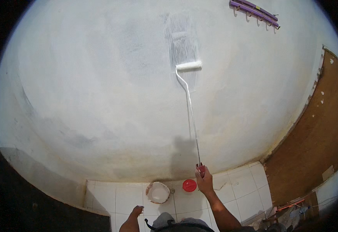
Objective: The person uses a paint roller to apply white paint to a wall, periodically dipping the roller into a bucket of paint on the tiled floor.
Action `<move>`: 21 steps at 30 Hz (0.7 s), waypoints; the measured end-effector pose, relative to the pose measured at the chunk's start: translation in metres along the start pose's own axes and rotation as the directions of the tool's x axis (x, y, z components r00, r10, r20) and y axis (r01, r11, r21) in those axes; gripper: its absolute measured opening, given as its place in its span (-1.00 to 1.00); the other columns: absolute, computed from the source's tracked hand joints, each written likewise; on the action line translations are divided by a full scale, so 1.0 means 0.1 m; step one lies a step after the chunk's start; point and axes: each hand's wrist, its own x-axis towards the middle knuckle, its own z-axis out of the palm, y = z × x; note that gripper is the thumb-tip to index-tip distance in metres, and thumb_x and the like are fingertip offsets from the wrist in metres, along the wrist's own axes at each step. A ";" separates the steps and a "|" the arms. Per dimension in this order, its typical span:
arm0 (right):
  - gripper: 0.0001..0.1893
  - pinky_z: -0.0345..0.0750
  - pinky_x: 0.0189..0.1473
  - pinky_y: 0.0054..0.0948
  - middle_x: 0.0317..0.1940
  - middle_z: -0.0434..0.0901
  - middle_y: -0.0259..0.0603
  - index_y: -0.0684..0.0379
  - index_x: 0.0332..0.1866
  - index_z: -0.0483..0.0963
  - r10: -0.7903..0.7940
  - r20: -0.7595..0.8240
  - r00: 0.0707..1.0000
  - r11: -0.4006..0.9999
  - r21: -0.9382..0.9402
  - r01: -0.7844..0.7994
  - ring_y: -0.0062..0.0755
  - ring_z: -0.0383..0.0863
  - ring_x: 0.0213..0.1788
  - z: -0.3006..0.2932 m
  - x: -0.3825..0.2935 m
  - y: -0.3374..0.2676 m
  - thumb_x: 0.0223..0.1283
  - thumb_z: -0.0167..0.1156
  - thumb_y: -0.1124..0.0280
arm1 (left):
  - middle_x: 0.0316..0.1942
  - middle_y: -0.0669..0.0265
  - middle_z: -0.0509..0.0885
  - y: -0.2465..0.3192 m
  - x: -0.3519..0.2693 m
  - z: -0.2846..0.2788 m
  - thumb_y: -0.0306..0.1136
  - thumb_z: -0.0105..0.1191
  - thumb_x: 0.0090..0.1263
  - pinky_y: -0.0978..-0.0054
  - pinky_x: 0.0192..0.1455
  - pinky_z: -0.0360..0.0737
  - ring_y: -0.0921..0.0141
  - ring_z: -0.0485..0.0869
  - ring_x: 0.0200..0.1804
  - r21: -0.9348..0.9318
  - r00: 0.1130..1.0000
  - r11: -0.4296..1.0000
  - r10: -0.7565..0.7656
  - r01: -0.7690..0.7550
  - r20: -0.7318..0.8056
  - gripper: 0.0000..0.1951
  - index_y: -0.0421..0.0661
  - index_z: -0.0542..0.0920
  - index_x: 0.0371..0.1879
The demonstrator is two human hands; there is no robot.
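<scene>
My right hand (204, 178) grips the red handle of a long-framed paint roller (189, 65), whose white sleeve rests against the wall (113, 95). Around and above the sleeve is a streaky upright strip of wet-looking paint. My left hand (139, 210) hangs low, over the floor tiles, with no object visible in it; its fingers are too small to make out clearly. Between my hands, close to the foot of the wall, a round tub of white paint (158, 192) stands on the floor, its rim smeared. A red round lid (189, 185) lies beside it, near my right hand.
A purple rack with metal hooks (254, 14) is fixed high on the wall at the right. A brown board (308, 124) covers much of the right side. Cluttered items, including an orange rod (290, 204), lie at lower right. A dark surface (50, 200) fills the lower left.
</scene>
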 end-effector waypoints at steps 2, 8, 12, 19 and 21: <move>-0.72 0.46 -0.13 -0.52 -0.28 0.56 -0.25 0.29 0.01 0.39 -0.021 0.011 1.000 0.999 -0.043 0.021 -0.60 0.51 -0.23 -0.02 0.06 -0.03 0.28 0.09 0.37 | -0.16 0.23 0.64 -0.17 -0.18 0.09 -0.14 0.00 0.31 0.26 -0.36 0.55 0.30 0.63 -0.27 0.157 0.998 0.987 0.045 -0.039 -0.036 -0.63 -0.10 0.54 -0.01; -0.72 0.36 -0.61 -0.57 -0.60 0.38 -0.43 0.20 -0.06 0.37 -0.099 0.033 0.995 0.993 -0.058 0.101 -0.70 0.34 -0.65 -0.10 0.45 -0.76 0.31 0.09 0.21 | -0.08 0.30 0.61 -0.03 -0.58 0.31 -0.10 -0.10 0.35 0.10 -0.22 0.46 0.29 0.59 -0.22 0.029 0.944 0.944 -0.326 0.327 -0.049 -0.63 0.08 0.48 0.09; -0.74 0.37 -0.58 -0.57 -0.61 0.39 -0.44 0.20 -0.04 0.37 -0.170 0.007 0.985 0.981 -0.099 0.170 -0.70 0.36 -0.63 -0.02 0.50 -0.81 0.32 0.07 0.25 | 0.00 0.26 0.57 -0.28 -0.64 0.15 -0.13 -0.09 0.32 0.05 -0.15 0.46 0.26 0.54 -0.05 0.273 0.987 0.961 0.005 -0.050 0.162 -0.59 0.12 0.43 0.15; -0.78 0.37 -0.44 -0.54 -0.50 0.45 -0.38 0.18 -0.03 0.41 -0.127 -0.016 0.992 0.992 -0.017 0.127 -0.66 0.40 -0.49 0.04 0.19 -0.13 0.30 0.08 0.35 | 0.09 0.22 0.51 -0.25 -0.64 -0.01 -0.10 -0.12 0.33 -0.05 0.02 0.44 0.24 0.54 0.03 -0.273 0.938 0.901 -0.296 0.337 0.182 -0.56 0.09 0.36 0.19; -0.75 0.48 -0.21 -0.44 -0.34 0.59 -0.21 0.19 0.00 0.40 0.090 0.079 0.993 0.987 -0.142 -0.079 -0.52 0.55 -0.33 -0.03 0.12 -0.50 0.24 0.13 0.38 | 0.05 0.24 0.55 -0.31 -0.64 -0.05 -0.03 -0.15 0.36 -0.03 -0.07 0.45 0.28 0.58 -0.07 0.051 0.996 0.999 -0.010 0.006 0.094 -0.57 0.09 0.42 0.15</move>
